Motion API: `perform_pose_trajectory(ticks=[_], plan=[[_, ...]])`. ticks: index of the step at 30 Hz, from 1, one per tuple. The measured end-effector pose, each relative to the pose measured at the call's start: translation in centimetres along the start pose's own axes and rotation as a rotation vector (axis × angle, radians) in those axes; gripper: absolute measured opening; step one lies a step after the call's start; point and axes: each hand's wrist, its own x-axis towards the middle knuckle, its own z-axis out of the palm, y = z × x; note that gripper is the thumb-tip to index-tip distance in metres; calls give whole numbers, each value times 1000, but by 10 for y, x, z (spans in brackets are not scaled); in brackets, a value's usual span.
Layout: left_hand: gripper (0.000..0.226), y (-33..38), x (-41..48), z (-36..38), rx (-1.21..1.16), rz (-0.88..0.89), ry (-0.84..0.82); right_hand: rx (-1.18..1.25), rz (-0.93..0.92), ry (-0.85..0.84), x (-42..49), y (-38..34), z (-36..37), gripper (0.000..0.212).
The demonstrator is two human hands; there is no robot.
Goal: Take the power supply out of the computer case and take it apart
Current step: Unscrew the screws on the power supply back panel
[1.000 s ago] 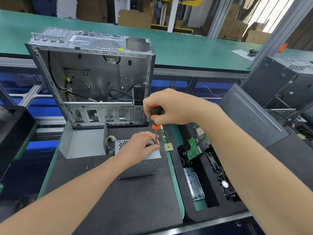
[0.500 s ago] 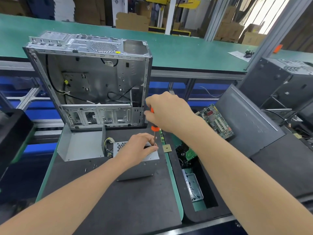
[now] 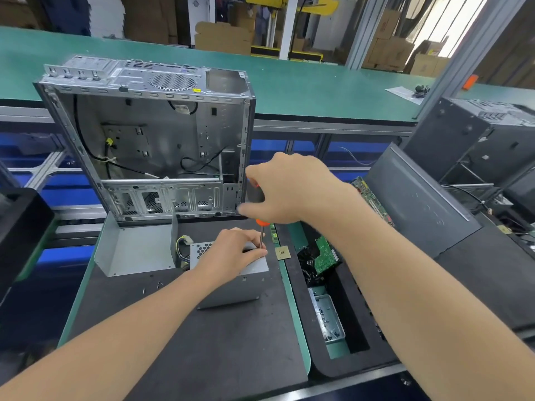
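- Holds the screwdriver (image 3: 261,237) upright in the right-hand grip (image 3: 289,192), closed tight round the black and orange handle, with the lower fingers blurred.
- Bares more of the black handle than half a second ago.
- Keeps the tip at the same place as in both earlier frames: the far right top corner of the power supply (image 3: 231,293), just beside the left fingertips (image 3: 260,251).
- Steadies the power supply with the left-hand grip (image 3: 234,250), loose and palm-down on its top, closed round nothing, placed as before.
- Has the power supply out of the computer case (image 3: 150,140), lying on the dark worktop (image 3: 202,342) just in front of it.
- Leaves the case standing open behind, and the bent grey cover panel (image 3: 139,250) just left of the power supply, both unmoved.
- Leaves the loose screws (image 3: 158,284) and the small square chip (image 3: 282,252) as they were.
- Shows the green circuit board (image 3: 370,198) beyond the right forearm, hidden by that arm a second ago.
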Motion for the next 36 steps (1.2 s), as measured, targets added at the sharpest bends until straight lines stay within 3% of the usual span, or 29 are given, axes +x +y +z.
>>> perform_pose_trajectory(ticks=[2,5,8,13,19,22,25,28,32,36], plan=[[23,0,0,1,20,-17,1,-102,190,45,1,-14,4,61],[21,-1,0,1,51,-23,18,-74,304,115,5,-25,15,60],[24,-2,0,0,68,-2,-13,-30,188,175,7,-19,23,27],[24,-2,-2,0,54,29,3,329,-198,-99,9,24,5,6],[26,-1,-1,0,34,6,19,369,-359,-274,6,33,-9,39],[29,0,-3,1,24,3,25,290,-236,-156,0,15,-1,18],[27,4,-3,0,57,5,25,-79,159,131,-2,-9,8,54],[25,3,-2,1,94,-8,27,-24,348,172,0,-16,16,55],[23,-1,-3,2,71,-19,23,18,350,174,3,-13,17,58],[20,-2,-1,2,81,-13,29,101,221,-18,6,4,9,40]])
